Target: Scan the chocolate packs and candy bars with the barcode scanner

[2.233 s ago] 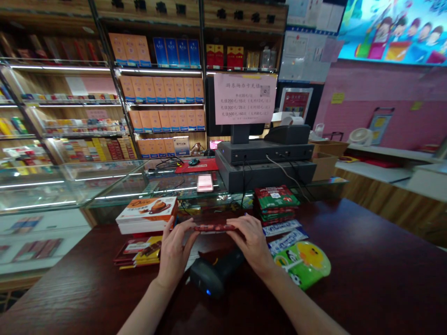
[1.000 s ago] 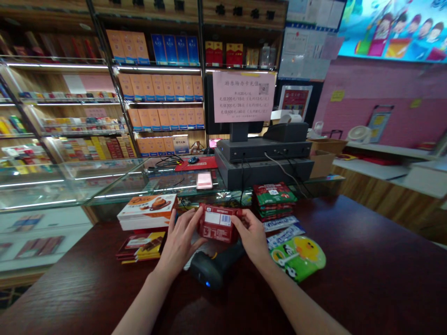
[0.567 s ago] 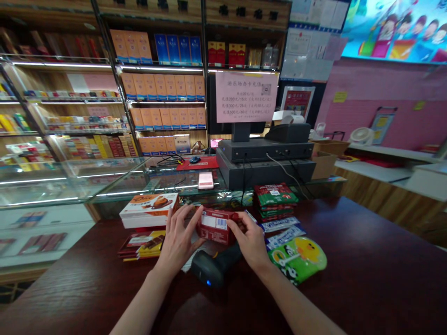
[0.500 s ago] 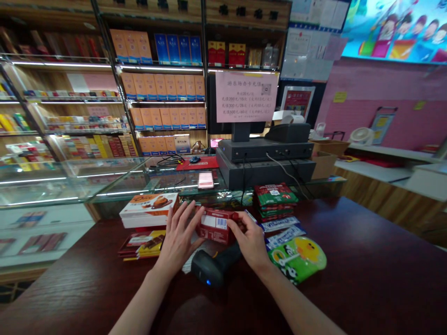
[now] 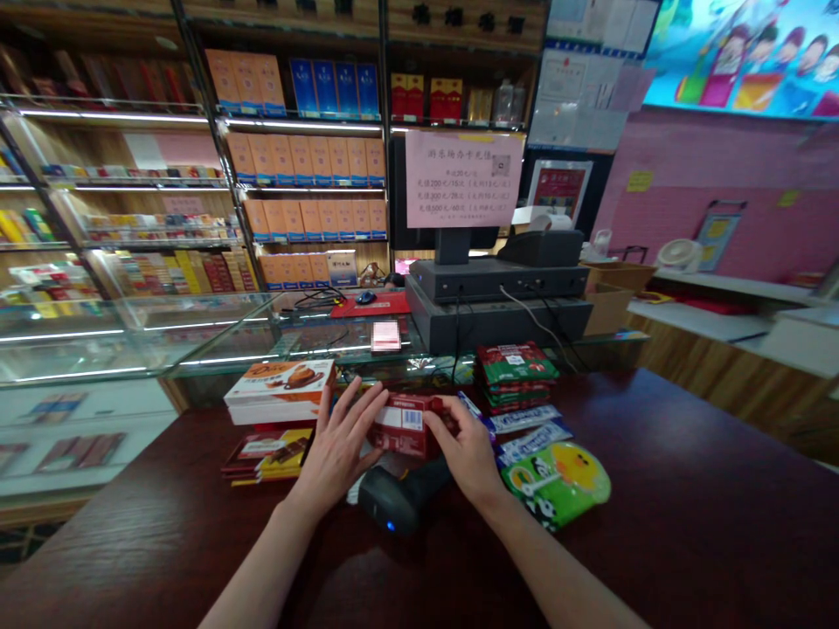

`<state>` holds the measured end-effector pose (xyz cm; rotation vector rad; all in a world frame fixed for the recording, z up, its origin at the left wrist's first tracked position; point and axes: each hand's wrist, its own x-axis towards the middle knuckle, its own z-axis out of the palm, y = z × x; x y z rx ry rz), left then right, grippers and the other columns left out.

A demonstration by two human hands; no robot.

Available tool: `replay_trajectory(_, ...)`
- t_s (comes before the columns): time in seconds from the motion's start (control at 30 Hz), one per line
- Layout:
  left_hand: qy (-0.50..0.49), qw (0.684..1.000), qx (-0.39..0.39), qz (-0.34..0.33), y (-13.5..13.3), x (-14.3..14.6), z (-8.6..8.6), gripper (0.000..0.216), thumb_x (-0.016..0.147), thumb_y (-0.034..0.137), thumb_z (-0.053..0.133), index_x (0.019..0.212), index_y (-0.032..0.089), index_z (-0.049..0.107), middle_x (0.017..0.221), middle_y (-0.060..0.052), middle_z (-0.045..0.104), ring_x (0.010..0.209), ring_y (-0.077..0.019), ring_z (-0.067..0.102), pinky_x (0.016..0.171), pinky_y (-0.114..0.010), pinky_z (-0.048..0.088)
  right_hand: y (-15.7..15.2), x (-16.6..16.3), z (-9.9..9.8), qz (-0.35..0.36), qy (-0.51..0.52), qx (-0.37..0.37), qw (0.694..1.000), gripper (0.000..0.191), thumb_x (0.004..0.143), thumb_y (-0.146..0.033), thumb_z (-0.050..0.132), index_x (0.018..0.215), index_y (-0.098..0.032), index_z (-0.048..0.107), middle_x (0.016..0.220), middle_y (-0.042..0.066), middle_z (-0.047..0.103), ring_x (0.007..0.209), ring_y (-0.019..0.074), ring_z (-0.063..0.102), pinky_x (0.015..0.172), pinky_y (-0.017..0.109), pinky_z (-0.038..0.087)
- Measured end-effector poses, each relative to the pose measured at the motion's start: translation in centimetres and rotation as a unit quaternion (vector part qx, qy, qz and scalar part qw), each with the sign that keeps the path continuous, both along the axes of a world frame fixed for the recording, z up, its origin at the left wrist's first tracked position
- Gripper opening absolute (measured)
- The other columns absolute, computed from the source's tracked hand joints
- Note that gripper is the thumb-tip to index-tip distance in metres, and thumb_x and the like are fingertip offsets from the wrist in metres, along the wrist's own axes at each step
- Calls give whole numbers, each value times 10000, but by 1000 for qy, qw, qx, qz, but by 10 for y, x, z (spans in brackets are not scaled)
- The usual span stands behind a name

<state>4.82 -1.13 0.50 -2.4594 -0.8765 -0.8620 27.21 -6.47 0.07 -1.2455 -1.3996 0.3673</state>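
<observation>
A flat red packet (image 5: 405,422) with a white barcode label facing me is held between both hands above the dark wooden counter (image 5: 688,515). My left hand (image 5: 337,445) rests against its left edge with the fingers stretched out. My right hand (image 5: 467,447) pinches its right edge. A black handheld scanner (image 5: 393,500) with a small blue light lies on the counter just below the packet.
Left of my hands lie an orange-and-white box stack (image 5: 279,391) and flat chocolate packs (image 5: 262,452). To the right sit a red-and-green packet stack (image 5: 515,370), blue-white wrappers (image 5: 528,426) and a green duck-print bag (image 5: 557,482). Behind stand a cash register (image 5: 498,293) and a glass display case (image 5: 124,336).
The red packet was tipped up from flat so its barcode side faces me, then lowered slightly. My left fingers have straightened along its edge.
</observation>
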Motion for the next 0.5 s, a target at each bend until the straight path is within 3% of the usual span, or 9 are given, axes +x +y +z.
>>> replay_trajectory(0.3, -35, 999, -29, -12, 0, -1, -1, 758, 844, 249, 688, 1521, 230, 348, 1476, -116, 545, 1433, -290, 422, 1247, -598, 90, 7, 2, -10, 49, 30, 3, 998, 423, 978, -377, 522, 1381, -249, 542, 1147, 84, 731, 982, 224, 722, 884, 382, 594)
replay_trajectory(0.5, -57, 998, -17, 15, 4, -7, -2, 737, 854, 242, 663, 1519, 229, 346, 1476, -120, 540, 1429, -297, 422, 1245, -596, 94, 9, 9, -9, 63, -5, -4, 998, 442, 974, -271, 478, 1415, -245, 503, 1229, 97, 706, 1103, 217, 688, 980, 424, 554)
